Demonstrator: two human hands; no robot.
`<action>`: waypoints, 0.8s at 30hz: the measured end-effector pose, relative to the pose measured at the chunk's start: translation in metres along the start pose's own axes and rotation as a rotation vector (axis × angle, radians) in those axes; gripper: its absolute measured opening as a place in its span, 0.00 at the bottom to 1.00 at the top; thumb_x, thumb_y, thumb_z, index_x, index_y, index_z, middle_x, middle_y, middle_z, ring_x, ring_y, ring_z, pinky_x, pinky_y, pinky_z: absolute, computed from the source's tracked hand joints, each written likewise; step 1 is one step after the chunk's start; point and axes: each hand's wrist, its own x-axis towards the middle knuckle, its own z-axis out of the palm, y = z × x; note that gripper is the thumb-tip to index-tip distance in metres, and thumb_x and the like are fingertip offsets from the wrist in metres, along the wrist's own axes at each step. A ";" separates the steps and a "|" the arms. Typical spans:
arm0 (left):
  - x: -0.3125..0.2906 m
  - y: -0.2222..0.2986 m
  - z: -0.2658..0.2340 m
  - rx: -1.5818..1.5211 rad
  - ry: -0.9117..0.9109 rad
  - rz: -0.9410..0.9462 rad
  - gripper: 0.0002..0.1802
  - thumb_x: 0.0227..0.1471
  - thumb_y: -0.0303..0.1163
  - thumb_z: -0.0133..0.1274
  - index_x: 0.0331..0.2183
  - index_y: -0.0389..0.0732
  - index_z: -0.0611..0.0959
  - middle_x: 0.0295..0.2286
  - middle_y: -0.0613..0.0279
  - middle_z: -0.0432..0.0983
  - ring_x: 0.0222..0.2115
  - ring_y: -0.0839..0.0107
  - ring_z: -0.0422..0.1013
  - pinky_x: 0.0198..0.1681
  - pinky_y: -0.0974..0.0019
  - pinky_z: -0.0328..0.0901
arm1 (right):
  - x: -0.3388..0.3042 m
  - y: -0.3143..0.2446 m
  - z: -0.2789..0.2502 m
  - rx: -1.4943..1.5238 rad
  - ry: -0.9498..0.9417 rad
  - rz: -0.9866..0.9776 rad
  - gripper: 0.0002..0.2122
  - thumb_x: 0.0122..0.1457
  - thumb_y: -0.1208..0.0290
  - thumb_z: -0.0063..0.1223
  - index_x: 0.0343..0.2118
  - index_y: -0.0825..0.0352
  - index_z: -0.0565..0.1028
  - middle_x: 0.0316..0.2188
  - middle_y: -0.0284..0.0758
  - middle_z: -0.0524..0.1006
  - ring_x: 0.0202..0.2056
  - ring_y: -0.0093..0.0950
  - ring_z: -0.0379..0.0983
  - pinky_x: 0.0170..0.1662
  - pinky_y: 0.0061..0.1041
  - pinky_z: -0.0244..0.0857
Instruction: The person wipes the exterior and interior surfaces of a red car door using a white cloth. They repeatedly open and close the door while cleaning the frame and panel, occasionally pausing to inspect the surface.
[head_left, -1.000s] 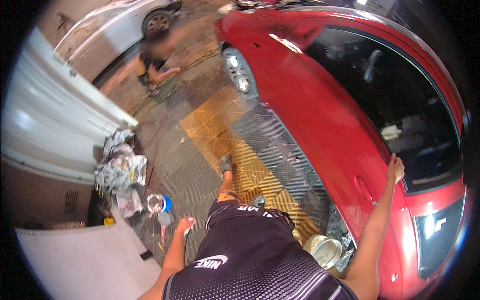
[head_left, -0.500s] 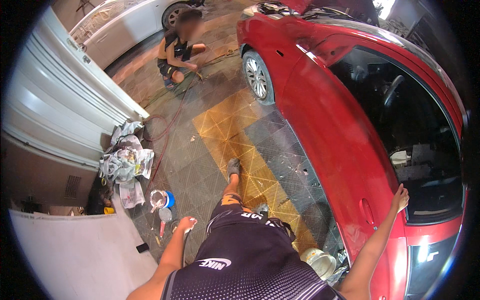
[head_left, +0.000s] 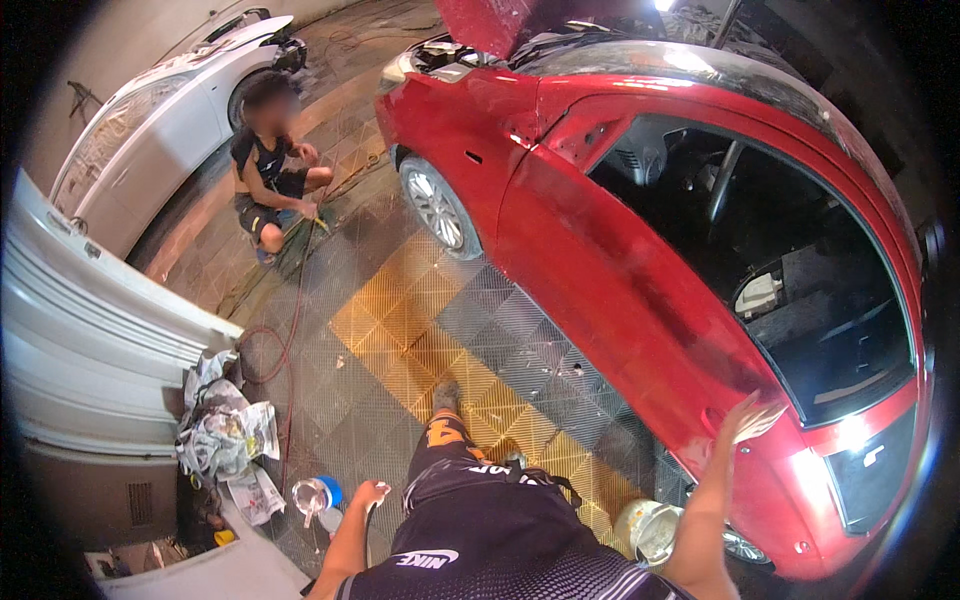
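Observation:
My right hand [head_left: 755, 418] reaches out over the rear part of the red car's door [head_left: 620, 330], close to the door handle and below the side window [head_left: 790, 290]. Its fingers are stretched out, and it holds nothing. Whether the palm touches the paint, I cannot tell. My left hand [head_left: 372, 494] hangs low beside my shorts, its fingers curled in. What lies inside them, if anything, is too small to make out. A blue and white paint tub [head_left: 318, 495] with a stick in it stands on the floor just left of that hand.
Beyond the crumpled newspaper [head_left: 225, 420], a red hose [head_left: 290, 340] loops across the tiled floor. Another person [head_left: 270, 175] squats between the red car and a white car [head_left: 150, 150]. A whitish bucket [head_left: 650, 530] stands by my right arm. The red car's hood [head_left: 490, 22] is raised.
My right hand has come off the window's lower edge, and its fingers have spread over the door. My view has swung right, showing more of the red car. The squatting person has raised one hand.

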 end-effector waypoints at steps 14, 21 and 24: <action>0.128 0.294 -0.209 1.219 0.149 0.441 0.14 0.44 0.33 0.53 0.36 0.43 0.85 0.40 0.52 0.79 0.40 0.57 0.76 0.43 0.50 0.68 | -0.362 -0.111 -0.162 0.262 -1.659 -0.600 0.15 0.58 0.61 0.47 0.39 0.68 0.76 0.38 0.48 0.76 0.38 0.43 0.74 0.40 0.44 0.66; 0.101 0.490 -0.197 1.786 0.599 0.800 0.17 0.57 0.39 0.44 0.41 0.48 0.84 0.41 0.63 0.78 0.45 0.61 0.70 0.54 0.44 0.54 | -0.239 -0.216 -0.115 0.660 -1.382 -0.142 0.21 0.57 0.62 0.53 0.50 0.68 0.70 0.50 0.45 0.72 0.52 0.44 0.67 0.55 0.37 0.60; 0.097 0.512 -0.172 1.829 0.648 0.875 0.20 0.58 0.41 0.42 0.45 0.44 0.82 0.46 0.60 0.76 0.52 0.58 0.65 0.56 0.39 0.51 | -0.132 -0.346 -0.186 0.992 -1.266 -0.397 0.27 0.56 0.62 0.55 0.57 0.67 0.65 0.57 0.45 0.67 0.57 0.42 0.62 0.60 0.38 0.54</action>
